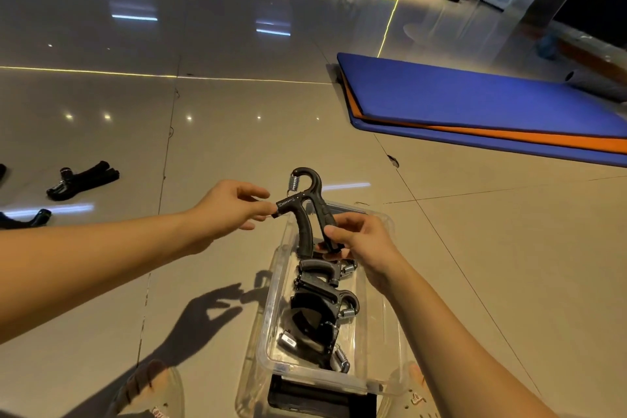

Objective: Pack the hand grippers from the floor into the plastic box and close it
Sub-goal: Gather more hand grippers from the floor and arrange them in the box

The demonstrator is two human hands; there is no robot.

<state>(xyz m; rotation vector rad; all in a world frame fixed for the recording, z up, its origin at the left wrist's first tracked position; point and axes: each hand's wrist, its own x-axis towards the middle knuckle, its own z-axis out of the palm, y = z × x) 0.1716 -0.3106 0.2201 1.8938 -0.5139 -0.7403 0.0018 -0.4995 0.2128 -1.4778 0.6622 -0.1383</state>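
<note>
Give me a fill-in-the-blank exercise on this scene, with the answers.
The ____ hand grips a handle of the raised hand gripper. Below it, the plastic box stands ____. Spare grippers lie on the floor to the person's ____. The mat is blue and ____.
Answers: right, open, left, orange.

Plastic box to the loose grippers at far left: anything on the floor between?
Head view: bare tile between the plastic box and loose grippers; only the left forearm crosses above it.
</note>
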